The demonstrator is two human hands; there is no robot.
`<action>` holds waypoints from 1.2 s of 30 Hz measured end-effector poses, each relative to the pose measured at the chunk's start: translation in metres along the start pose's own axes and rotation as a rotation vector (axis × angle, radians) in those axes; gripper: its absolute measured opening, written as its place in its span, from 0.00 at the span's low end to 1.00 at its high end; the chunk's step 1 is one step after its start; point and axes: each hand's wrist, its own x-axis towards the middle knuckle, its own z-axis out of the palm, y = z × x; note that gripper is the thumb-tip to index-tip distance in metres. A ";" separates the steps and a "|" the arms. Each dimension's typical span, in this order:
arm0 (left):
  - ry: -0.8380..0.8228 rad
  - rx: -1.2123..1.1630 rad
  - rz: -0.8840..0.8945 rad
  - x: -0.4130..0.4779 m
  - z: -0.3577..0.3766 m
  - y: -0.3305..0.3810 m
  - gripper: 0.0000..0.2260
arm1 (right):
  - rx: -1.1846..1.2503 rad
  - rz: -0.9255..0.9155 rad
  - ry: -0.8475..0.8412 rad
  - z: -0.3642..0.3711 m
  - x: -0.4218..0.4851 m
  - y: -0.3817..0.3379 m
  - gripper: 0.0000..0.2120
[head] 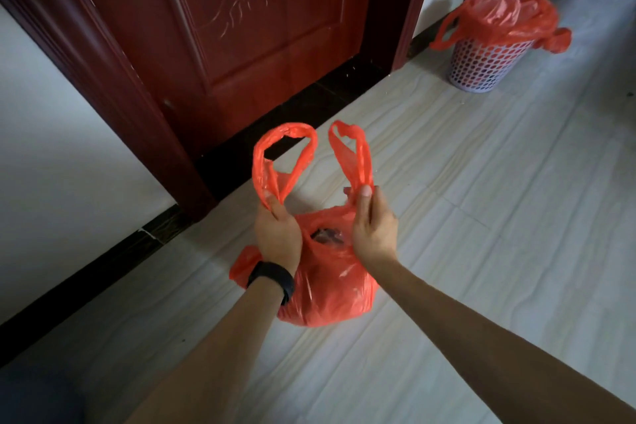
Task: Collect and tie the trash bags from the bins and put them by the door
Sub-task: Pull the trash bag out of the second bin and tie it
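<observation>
A red plastic trash bag (327,289) sits on the pale floor a short way in front of the dark red door (241,27). Its mouth is open between my hands and dark rubbish shows inside. My left hand (278,234), with a black wristband, grips the base of the bag's left handle loop (282,155). My right hand (373,224) pinches the base of the right handle loop (354,151). Both loops stand upright and apart, untied. A white perforated bin (485,62) at the far right holds another red bag (506,15) draped over its rim.
A black threshold strip (303,107) and black skirting (86,272) run along the white wall (51,134). The pale tiled floor (499,200) stretches to the right towards the bin. A dark shape fills the bottom left corner.
</observation>
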 end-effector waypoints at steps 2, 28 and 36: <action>0.037 -0.001 -0.061 0.005 0.001 -0.003 0.21 | -0.019 -0.207 -0.065 0.006 -0.016 0.000 0.22; -0.412 0.160 0.253 -0.009 0.006 -0.012 0.17 | -0.110 0.687 -0.124 0.009 0.047 0.031 0.16; -0.364 0.077 0.030 0.004 0.007 -0.007 0.21 | 0.587 0.665 0.136 -0.002 0.047 0.006 0.15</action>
